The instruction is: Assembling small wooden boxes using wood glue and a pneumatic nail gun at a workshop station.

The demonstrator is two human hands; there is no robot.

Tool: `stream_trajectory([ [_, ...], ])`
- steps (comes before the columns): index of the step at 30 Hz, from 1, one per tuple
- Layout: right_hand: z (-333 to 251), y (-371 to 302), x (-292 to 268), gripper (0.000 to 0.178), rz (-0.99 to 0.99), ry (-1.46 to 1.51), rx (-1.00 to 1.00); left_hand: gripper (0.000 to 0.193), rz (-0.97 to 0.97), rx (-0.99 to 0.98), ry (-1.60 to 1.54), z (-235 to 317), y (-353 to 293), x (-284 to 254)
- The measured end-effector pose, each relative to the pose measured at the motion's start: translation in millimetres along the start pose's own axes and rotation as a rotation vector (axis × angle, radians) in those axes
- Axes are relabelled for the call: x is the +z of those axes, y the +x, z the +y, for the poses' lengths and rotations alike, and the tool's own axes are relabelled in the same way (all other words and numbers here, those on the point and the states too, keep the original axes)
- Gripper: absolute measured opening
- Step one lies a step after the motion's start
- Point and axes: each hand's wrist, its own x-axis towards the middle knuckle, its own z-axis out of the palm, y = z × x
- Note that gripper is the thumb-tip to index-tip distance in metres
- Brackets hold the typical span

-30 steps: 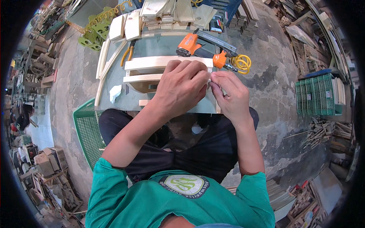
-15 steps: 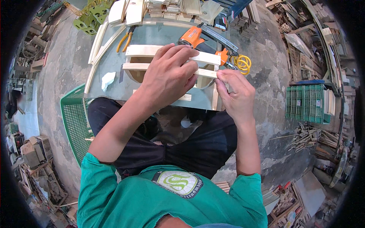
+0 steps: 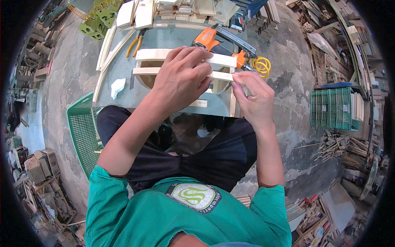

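Observation:
A small frame of pale wood stands on the grey work table (image 3: 123,68). Its far rail (image 3: 150,54) and a thinner near strip (image 3: 145,71) run side by side, with a gap between them. My left hand (image 3: 181,76) lies across both pieces, fingers bent over the far rail and thumb by the near strip; the palm hides the middle of the frame. At the strip's right end, my right hand (image 3: 254,94) pinches it between thumb and fingers. An orange nail gun (image 3: 206,38) lies just behind the frame.
Orange-handled pliers (image 3: 135,44) and a crumpled white scrap (image 3: 118,87) lie left of the frame. Wood boards (image 3: 187,10) are stacked at the table's far edge. A yellow coiled hose (image 3: 261,66) hangs by the nail gun. A green crate (image 3: 80,131) stands near my left leg.

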Motion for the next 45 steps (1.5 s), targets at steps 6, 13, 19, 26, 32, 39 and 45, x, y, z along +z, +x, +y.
stream_trajectory([
  [6,-3.9,-6.6,5.2,0.021,0.054,0.058,0.005,0.02,-0.005,0.004,0.016,2.8,2.3,-3.4],
  [13,-13.9,-32.1,24.7,0.032,0.25,0.567,0.465,0.012,0.014,-0.01,-0.029,3.1,2.8,-1.3],
  [19,-16.0,-35.9,28.7,0.031,0.291,0.713,0.55,0.013,0.018,0.0,-0.027,2.8,4.4,0.3],
  [26,-14.0,-40.6,32.9,0.031,0.331,0.881,0.541,0.014,0.017,-0.004,-0.025,3.9,4.9,0.3],
  [32,27.5,-14.2,24.9,0.036,0.315,0.602,0.487,0.013,0.012,0.008,-0.026,3.7,5.8,-0.8],
  [39,112.9,67.0,60.4,0.056,-0.27,-0.074,0.218,0.016,-0.027,-0.01,-0.045,4.9,6.3,-4.0],
  [45,129.2,98.3,83.0,0.08,-0.755,-0.398,0.297,0.018,-0.002,-0.001,-0.041,2.5,6.4,-0.1],
])
